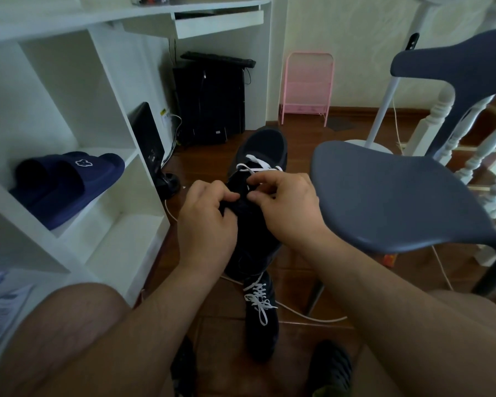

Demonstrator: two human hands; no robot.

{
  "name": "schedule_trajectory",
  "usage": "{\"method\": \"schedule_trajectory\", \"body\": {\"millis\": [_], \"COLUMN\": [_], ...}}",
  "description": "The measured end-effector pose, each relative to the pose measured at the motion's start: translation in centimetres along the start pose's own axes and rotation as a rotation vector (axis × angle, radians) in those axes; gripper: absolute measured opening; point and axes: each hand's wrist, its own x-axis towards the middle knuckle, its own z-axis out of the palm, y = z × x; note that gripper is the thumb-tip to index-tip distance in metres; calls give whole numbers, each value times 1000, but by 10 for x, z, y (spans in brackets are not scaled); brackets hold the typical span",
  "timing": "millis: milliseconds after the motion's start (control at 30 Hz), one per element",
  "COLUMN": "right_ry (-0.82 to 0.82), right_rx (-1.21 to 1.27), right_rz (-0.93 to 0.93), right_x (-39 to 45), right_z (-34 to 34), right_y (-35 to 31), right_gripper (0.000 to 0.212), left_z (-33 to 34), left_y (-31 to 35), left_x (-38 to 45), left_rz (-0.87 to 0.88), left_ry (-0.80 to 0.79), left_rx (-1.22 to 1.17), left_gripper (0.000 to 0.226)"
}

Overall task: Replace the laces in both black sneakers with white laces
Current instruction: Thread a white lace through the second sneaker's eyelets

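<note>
Two bare knees frame the bottom of the view; between them, on the dark brown wooden floor (298, 282), lies a black sneaker fully laced with a white lace (262, 313), toe toward the person; a thin white cable (312, 318) runs across the floor beside it. Above this sneaker the second black sneaker (259, 150) is held up off the floor, toe pointing away; the left hand (206, 219) grips its left side near the tongue with curled fingers; the right hand (287, 204) has thumb and forefinger pressed together, pinching a flat white lace (255, 163) at an eyelet; that lace crosses only the lowest eyelets near the toe. Right of the hands stands a grey moulded plastic chair (390, 196). Left is a white shelving unit (106, 90) holding a pair of navy blue slide sandals (69, 181). Farther back, under the white desk, sits a black computer tower (209, 104); a pink metal rack (308, 84) leans against the wall.
</note>
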Motion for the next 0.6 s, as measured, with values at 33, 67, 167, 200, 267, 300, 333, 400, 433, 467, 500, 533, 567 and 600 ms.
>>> {"method": "schedule_trajectory", "body": {"millis": [33,67,167,200,267,300,333,400,433,467,500,533,567,600], "right_ry": [-2,-6,-21,-22,-46,-57,-57,-42,-52,-68,-74,-67,-54,-42], "right_rx": [29,59,172,199,168,120,71,-13,-67,-123,-169,-194,-197,-184], "right_rz": [14,28,83,96,87,72,48,-33,-76,-112,-138,-146,-139,-124], "right_x": [0,1,2,2,2,2,2,4,4,2,1,1,1,2], "right_z": [0,1,2,1,-2,-4,-7,-10,-12,-13,-13,-13,-12,-11], "right_y": [-1,-1,-2,-2,-6,-7,-7,-4,-3,-3,-4,-3,-3,-3], "right_gripper": [27,29,20,17,12,12,16,22,22,19,17,15,13,13], "left_z": [0,0,0,0,1,1,0,2,2,3,4,5,5,5], "left_y": [0,0,-1,-1,0,1,2,1,-1,-2,-3,-3,-3,-2], "left_x": [-1,-1,-2,-2,-3,-3,-2,2,5,9,12,15,18,20], "left_rz": [17,37,122,140,113,65,-15,-269,-404,-518,-608,-681,-741,-792], "left_ry": [0,4,20,16,-14,-38,-63,-103,-115,-125,-139,-154,-165,-171], "left_rx": [20,46,114,114,63,13,-49,-220,-331,-451,-559,-648,-714,-763], "left_gripper": [24,23,21,21,25,27,29,33,33,32,28,24,20,17]}}
